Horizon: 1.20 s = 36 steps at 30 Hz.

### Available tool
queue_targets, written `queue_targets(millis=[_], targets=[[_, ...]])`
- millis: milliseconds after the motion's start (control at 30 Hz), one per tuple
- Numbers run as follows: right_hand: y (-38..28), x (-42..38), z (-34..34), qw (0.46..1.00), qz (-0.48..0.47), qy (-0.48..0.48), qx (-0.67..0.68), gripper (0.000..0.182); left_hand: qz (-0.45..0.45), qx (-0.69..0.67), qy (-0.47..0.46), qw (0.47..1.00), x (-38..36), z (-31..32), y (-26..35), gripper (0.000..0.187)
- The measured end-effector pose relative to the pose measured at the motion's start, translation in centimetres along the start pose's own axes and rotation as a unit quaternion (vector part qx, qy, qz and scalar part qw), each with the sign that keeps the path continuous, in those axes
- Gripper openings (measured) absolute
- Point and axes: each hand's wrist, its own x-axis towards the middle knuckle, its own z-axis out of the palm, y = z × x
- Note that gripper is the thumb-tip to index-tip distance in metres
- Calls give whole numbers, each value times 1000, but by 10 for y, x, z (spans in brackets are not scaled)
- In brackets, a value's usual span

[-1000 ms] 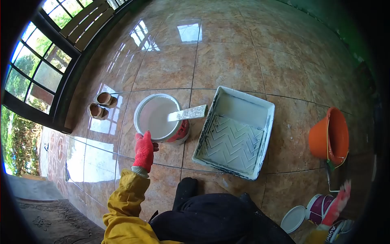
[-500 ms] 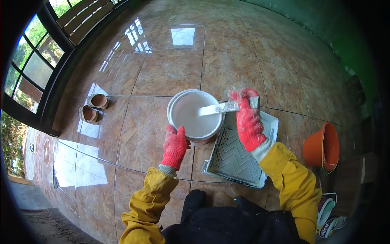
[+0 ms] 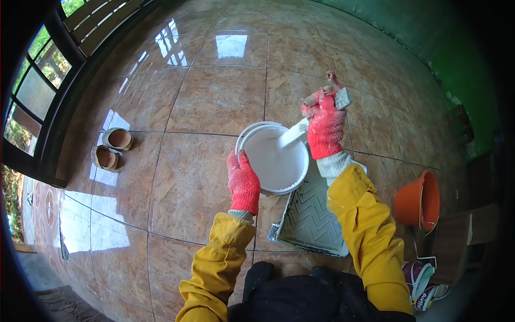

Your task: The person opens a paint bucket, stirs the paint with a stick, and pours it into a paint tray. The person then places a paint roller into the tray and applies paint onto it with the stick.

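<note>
A white bucket (image 3: 271,161) of pale paint is tilted slightly over the tiled floor, left of and partly over the grey paint tray (image 3: 314,220). My left hand (image 3: 244,182), in a red glove, is closed on the bucket's left rim. In my right hand (image 3: 325,123), also red-gloved, is a flat whitish stirring stick (image 3: 294,134). Its lower end dips into the paint, and its upper end sticks out past my fingers. My right forearm hides part of the tray's right side.
Two small round containers (image 3: 118,139) stand on the floor at the left, near the window frame. An orange bucket (image 3: 410,201) is at the right. Below it lies a paint can (image 3: 426,298). A green wall (image 3: 456,80) bounds the right side.
My right hand has moved up, and the stick now slants more steeply into the paint. The bucket and my left hand have shifted right, with the bucket tilted more toward me.
</note>
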Motion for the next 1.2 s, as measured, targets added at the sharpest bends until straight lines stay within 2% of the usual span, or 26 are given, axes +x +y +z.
queue_targets(millis=[100, 167, 200, 233, 267, 333, 433, 500, 567, 600, 633, 700, 733, 767, 833, 867, 933, 967, 1033, 1100, 1133, 1200], targets=[[15, -1, 13, 997, 35, 33, 66, 35, -6, -24, 0, 1000, -2, -3, 8, 46], [12, -12, 15, 986, 84, -25, 139, 35, 0, -31, 8, 999, 1, -2, 5, 45], [4, -18, 14, 991, 112, -54, 51, 33, 7, -41, 11, 999, 2, 0, 2, 45], [8, -18, 9, 991, 114, -55, 53, 33, 7, -40, 13, 999, 4, 2, -1, 45], [11, -18, 4, 989, 42, -124, -65, 31, 16, -37, 28, 999, 7, 5, -4, 45], [12, -17, -8, 965, -29, -188, -181, 30, 25, -31, 43, 998, 11, 8, -9, 45], [-15, 1, -5, 985, 101, -94, -102, 27, 22, -39, -3, 999, 30, 9, -2, 44], [-9, 9, 1, 993, 89, -48, -62, 28, 45, -71, -58, 995, 40, 13, 5, 43], [-5, 10, 11, 998, 57, -23, 25, 28, 60, -70, -57, 994, 46, 16, 6, 42], [6, 7, 3, 997, 63, -30, 38, 19, 65, -59, -54, 995, 47, 15, 8, 42], [9, 3, -3, 997, 64, -28, 39, 19, 69, -47, -54, 995, 47, 16, 9, 41], [11, -3, -13, 993, 84, -56, 65, 31, 74, -49, -51, 995, 46, 17, 11, 41], [11, 3, -23, 993, 88, -81, 22, 32, 74, -52, -46, 995, 46, 17, 10, 40], [-6, 3, -21, 989, 134, -58, 3, 31, 72, -51, -45, 995, 46, 17, 9, 40], [-7, 16, -32, 993, 75, -73, -58, 31, 70, -52, -30, 996, 47, 19, 8, 40], [-4, 24, -32, 993, 77, -72, -57, 31, 69, -50, -30, 996, 46, 18, 10, 40], [1, 38, -33, 995, 89, -24, -21, 30, 60, -65, -43, 995, 42, 15, 16, 40], [2, 33, -25, 999, 39, -20, 1, 30, 61, -65, -43, 995, 41, 16, 16, 40], [9, 18, -16, 994, 37, -36, 99, 30, 66, -75, -34, 994, 40, 16, 16, 40], [18, 9, -22, 990, 66, -64, 105, 31, 70, -69, -33, 995, 38, 15, 16, 38], [20, 11, -27, 993, 64, -86, 46, 32, 75, -62, -31, 995, 39, 15, 17, 37], [-6, 9, -22, 986, 132, -96, -27, 31, 77, -57, -37, 995, 38, 14, 17, 37]])
